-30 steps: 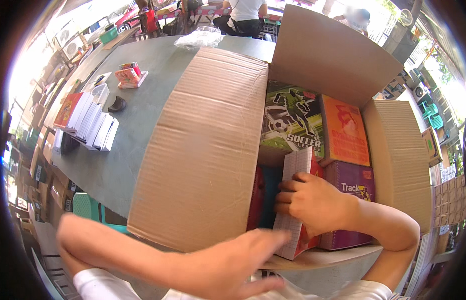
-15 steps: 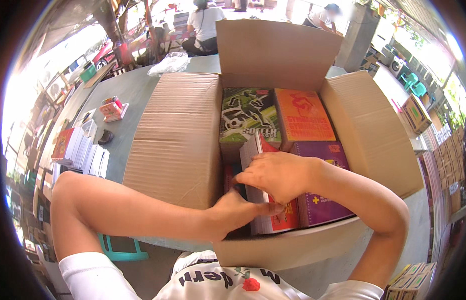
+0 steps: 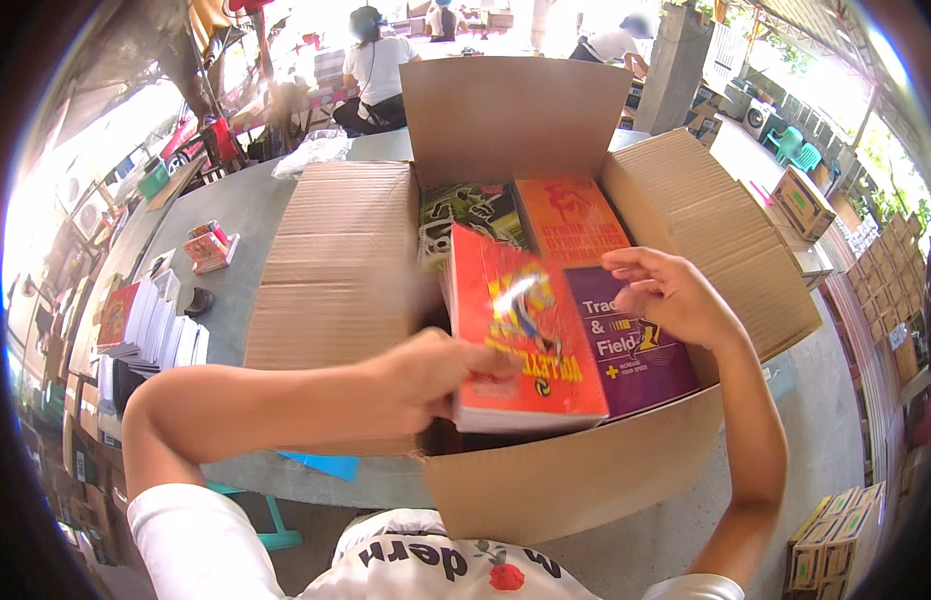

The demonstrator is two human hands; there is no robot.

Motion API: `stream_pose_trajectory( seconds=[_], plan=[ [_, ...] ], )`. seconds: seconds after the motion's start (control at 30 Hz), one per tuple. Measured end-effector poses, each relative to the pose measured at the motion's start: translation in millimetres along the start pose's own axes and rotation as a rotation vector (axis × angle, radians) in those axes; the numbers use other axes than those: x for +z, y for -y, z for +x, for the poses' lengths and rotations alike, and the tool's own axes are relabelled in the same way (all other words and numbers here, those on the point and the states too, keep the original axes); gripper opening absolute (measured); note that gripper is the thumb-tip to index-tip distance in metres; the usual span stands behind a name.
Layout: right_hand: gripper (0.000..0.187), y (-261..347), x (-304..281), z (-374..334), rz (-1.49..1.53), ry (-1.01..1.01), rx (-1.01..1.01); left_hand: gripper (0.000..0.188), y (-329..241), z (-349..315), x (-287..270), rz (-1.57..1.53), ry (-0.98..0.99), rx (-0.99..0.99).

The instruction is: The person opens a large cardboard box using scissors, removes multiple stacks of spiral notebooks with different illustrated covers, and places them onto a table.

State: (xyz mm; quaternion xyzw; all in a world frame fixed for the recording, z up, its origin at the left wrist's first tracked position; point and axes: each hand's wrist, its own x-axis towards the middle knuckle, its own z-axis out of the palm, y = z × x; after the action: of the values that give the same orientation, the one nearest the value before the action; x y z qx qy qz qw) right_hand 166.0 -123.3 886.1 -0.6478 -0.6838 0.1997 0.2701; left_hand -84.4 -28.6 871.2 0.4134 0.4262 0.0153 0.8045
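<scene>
An open cardboard box (image 3: 576, 490) stands before me, its flaps folded out, with stacks of notebooks in it. My left hand (image 3: 426, 375), blurred by motion, grips a stack of red notebooks (image 3: 476, 300) by its near left edge, thumb on the cover. This stack is tilted in the near left part of the box. My right hand (image 3: 676, 295) is free of it, fingers apart and slightly curled, above the purple notebooks (image 3: 641, 390) at near right. Behind lie green-and-black notebooks (image 3: 466, 205) at left and orange notebooks (image 3: 571, 215) at right.
On the grey table (image 3: 246, 275), white-paged books (image 3: 151, 320) and a small red pack (image 3: 211, 247) lie at left. Clear plastic (image 3: 314, 152) is crumpled at the far edge. Bundled boxes (image 3: 836, 540) stand at lower right. People (image 3: 379, 70) sit farther off.
The red notebook stack has turned from steeply upright to lying cover-up at a tilt. My right hand has let go and moved right; my left hand still holds the stack.
</scene>
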Motion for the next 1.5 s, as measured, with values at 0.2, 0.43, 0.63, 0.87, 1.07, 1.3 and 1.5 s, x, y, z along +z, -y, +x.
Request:
stream_pose_trajectory(
  seconds=[0.2, 0.43, 0.63, 0.87, 1.07, 1.3, 1.5],
  plan=[
    [0.060, -25, 13, 40, 1.197, -0.105, 0.275, 0.033, -45, -96, -65, -0.215, 0.334, 0.578],
    [0.094, 163, 62, 99, 1.264, 0.174, 0.110, 0.044, -3, -177, -172, 0.038, 0.282, 0.538],
    [0.064, 168, 118, 139, 0.484, 0.638, 0.276, 0.044, 60, -184, -210, -0.047, 0.280, 0.432],
    [0.045, 308, 232, 219, 1.120, 0.296, 0.331, 0.053, 40, -286, -343, -0.421, 0.159, 0.808],
    [0.053, 385, 293, 287, 1.112, 0.336, 0.189, 0.043, -9, -296, -461, -0.302, -0.646, 1.037],
    [0.063, 427, 364, 324, 1.040, 0.509, 0.352, 0.039, -18, -289, -632, 0.064, -0.514, 0.934],
    [0.089, 397, 387, 332, 0.379, 0.869, 0.368, 0.049, 8, -265, -629, -0.017, -0.395, 0.867]
  ],
)
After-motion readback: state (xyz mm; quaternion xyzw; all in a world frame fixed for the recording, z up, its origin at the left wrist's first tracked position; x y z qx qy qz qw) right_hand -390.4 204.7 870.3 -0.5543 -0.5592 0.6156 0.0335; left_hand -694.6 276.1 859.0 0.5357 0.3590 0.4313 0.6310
